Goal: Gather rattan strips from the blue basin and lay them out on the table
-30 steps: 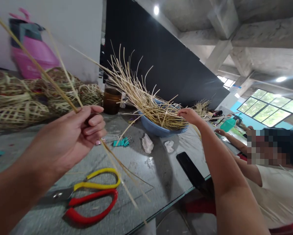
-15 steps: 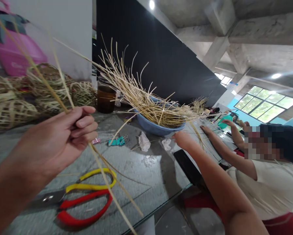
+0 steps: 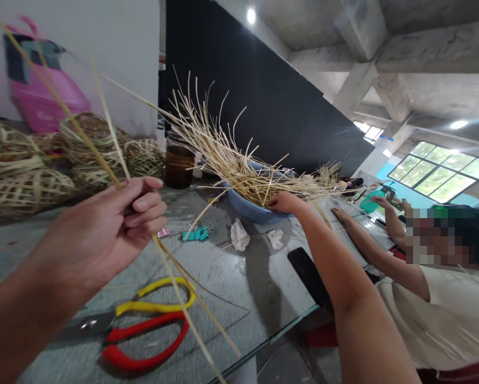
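Note:
Pinched in my left hand point(image 3: 119, 229) are a few long, thin bamboo strips point(image 3: 183, 304), which stick out above the fist and hang down below it. My right hand point(image 3: 285, 202) reaches to the near rim of a blue basin point(image 3: 239, 205). Its fingertips are closed on the bamboo strips point(image 3: 223, 149) heaped in that basin; how many it grips is hidden. Beneath my left hand, scissors point(image 3: 151, 320) with one yellow and one red handle lie on the table point(image 3: 215, 272).
Woven bamboo baskets point(image 3: 27, 186) and a pink spray bottle point(image 3: 47, 96) stand at the left. Near the basin are a brown cup point(image 3: 179, 162), teal binder clips point(image 3: 197, 233), crumpled tissues point(image 3: 239, 234) and a black phone point(image 3: 307, 272). A co-worker point(image 3: 427, 304) sits on the right.
My right hand has moved up and left, from in front of the basin onto the strips at its rim. My left hand keeps its grip; the view has shifted slightly.

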`<state>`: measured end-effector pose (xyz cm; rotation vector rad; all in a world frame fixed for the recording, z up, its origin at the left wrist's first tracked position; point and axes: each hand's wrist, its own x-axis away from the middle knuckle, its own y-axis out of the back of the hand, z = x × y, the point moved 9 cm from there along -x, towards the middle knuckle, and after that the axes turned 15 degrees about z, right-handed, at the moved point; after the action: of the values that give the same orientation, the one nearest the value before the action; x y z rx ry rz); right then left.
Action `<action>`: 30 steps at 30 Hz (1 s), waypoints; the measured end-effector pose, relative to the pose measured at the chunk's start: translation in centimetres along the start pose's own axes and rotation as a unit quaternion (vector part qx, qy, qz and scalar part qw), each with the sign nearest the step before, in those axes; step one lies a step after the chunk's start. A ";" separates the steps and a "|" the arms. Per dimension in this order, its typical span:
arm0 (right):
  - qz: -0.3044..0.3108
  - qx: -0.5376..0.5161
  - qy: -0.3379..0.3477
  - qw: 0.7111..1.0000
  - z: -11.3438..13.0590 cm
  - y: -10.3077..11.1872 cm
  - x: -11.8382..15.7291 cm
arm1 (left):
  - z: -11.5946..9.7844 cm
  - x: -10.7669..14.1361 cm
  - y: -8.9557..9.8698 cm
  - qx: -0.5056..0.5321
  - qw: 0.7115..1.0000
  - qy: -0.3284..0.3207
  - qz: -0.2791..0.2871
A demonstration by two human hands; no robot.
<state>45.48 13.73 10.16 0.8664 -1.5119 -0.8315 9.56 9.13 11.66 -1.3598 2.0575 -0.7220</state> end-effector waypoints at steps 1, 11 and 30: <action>0.017 0.003 0.003 1.000 0.1 -0.3 -0.8 | -0.1 0.1 0.0 0.000 1.000 0.000 -0.003; -0.002 0.012 0.006 1.000 0.2 0.2 -2.1 | -0.3 0.3 -0.1 0.007 1.000 -0.002 -0.001; -0.330 0.095 -0.184 0.921 -5.0 7.6 7.9 | -0.3 0.8 0.0 -0.002 0.998 0.002 -0.069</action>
<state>49.27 10.21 21.09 1.4697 -1.6576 -1.4153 9.03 8.41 11.71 -1.5150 1.9835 -0.7787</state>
